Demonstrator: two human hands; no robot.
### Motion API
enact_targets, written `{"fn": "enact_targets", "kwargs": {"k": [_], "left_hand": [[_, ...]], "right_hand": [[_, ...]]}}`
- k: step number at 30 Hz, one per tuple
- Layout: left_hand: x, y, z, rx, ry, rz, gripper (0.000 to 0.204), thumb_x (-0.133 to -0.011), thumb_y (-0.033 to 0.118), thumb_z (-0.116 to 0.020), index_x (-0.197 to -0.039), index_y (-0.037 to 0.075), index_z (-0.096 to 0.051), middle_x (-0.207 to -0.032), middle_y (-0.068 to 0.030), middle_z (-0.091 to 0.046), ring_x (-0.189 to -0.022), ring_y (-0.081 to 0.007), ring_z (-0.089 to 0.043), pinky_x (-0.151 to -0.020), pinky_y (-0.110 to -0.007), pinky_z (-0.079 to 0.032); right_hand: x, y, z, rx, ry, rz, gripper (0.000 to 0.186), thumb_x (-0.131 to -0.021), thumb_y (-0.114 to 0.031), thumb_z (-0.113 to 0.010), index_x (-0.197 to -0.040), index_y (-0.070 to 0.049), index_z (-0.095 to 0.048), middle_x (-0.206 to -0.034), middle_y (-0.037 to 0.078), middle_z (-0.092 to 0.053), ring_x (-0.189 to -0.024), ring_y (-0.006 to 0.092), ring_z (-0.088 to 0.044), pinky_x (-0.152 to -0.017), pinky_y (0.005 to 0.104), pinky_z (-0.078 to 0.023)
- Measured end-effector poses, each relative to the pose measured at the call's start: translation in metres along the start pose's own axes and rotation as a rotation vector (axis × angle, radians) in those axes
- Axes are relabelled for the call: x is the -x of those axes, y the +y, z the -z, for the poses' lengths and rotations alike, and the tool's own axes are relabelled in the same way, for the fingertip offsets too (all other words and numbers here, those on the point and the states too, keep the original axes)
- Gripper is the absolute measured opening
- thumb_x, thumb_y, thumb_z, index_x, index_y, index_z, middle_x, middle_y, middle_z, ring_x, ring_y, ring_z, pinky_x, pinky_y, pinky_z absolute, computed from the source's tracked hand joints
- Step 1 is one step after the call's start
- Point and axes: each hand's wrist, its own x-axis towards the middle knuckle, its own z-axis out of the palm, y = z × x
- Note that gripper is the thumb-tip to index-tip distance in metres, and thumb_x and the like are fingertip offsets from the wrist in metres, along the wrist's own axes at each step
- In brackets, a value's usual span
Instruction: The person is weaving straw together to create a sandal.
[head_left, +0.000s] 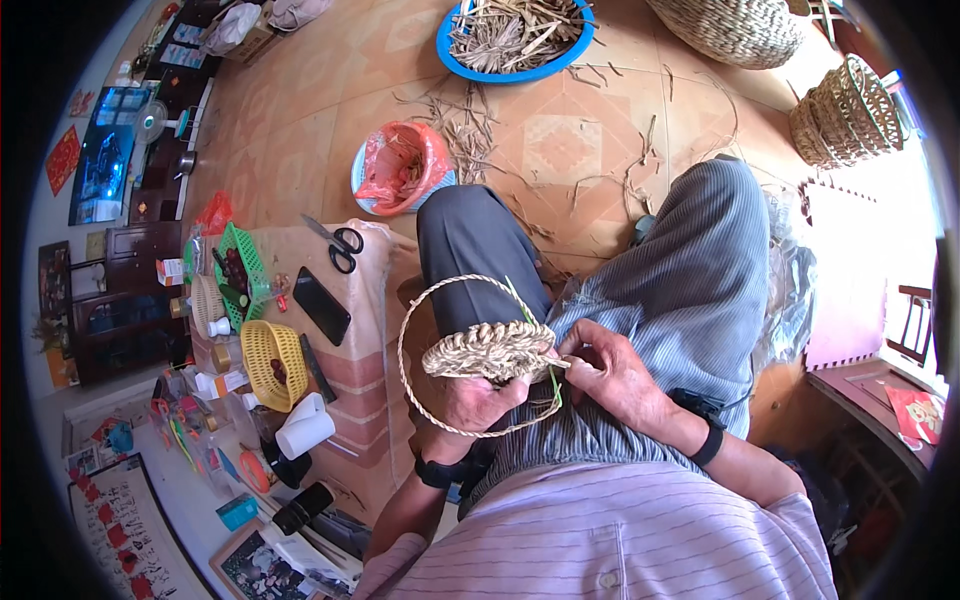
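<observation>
The left hand [484,402] holds a small woven piece [480,350] of pale straw from below, its fingers closed on the near edge, so the piece sits just beyond them, above the person's lap. Just to its right, the right hand [618,380] has thumb and fingertips pinched narrow on the end of a straw strand [562,362] at the piece's right edge. A thin twisted cord [401,350] loops wide around the left fingers and the piece; where it joins, I cannot tell. A green strip [556,386] hangs between the two hands. The step in hand seems to be working the strand into the rim of the weave. The next move probably calls for a steady left grip while the right fingers draw the strand snug without snapping it, keeping the loop from snagging. Well left of the fingers, scissors [345,247] lie beside a black phone [322,308] on a cloth; far beyond the fingers, a blue basin [515,77] holds loose dry strips [510,40].
</observation>
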Motion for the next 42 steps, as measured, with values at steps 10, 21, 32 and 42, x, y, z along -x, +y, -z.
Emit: {"fn": "enact_targets", "kwargs": {"k": [10,21,32,42], "left_hand": [[0.0,-0.011,0.007,0.215,-0.008,0.043,0.037,-0.089,0.017,-0.072,-0.12,-0.002,-0.064,-0.109,-0.0122,-0.072,-0.103,-0.0199,-0.068,-0.094,-0.037,-0.054],[-0.006,-0.01,0.004,0.498,-0.027,0.052,0.045,-0.087,0.027,-0.078,-0.118,0.001,-0.059,-0.108,-0.015,-0.069,-0.102,-0.0237,-0.067,-0.093,-0.039,-0.055],[-0.004,0.0,0.003,0.643,0.082,0.191,0.041,-0.082,0.013,-0.08,-0.115,0.006,-0.058,-0.106,-0.0114,-0.067,-0.103,-0.0217,-0.065,-0.098,-0.04,-0.052],[-0.001,-0.012,0.006,0.693,0.108,0.165,0.043,-0.082,0.014,-0.081,-0.117,0.006,-0.057,-0.107,-0.0107,-0.065,-0.104,-0.0216,-0.064,-0.097,-0.039,-0.052]], "right_hand": [[0.0,0.001,0.01,-0.156,-0.122,-0.013,0.023,-0.102,-0.023,-0.056,-0.101,-0.001,-0.058,-0.084,0.005,-0.062,-0.065,0.0103,-0.061,-0.059,0.0247,-0.049],[-0.042,-0.014,-0.008,-0.393,-0.174,0.056,0.03,-0.106,-0.032,-0.058,-0.091,-0.008,-0.067,-0.079,-0.004,-0.062,-0.07,0.004,-0.051,-0.063,0.0226,-0.042],[-0.037,-0.001,-0.002,-0.783,-0.171,0.0,0.032,-0.107,-0.034,-0.055,-0.094,-0.007,-0.067,-0.085,0.0,-0.068,-0.075,0.0079,-0.06,-0.074,0.0246,-0.052],[-0.033,-0.004,-0.001,-0.781,-0.176,0.047,0.034,-0.109,-0.032,-0.049,-0.107,-0.003,-0.065,-0.091,0.004,-0.07,-0.076,0.0119,-0.066,-0.073,0.0255,-0.055]]}}
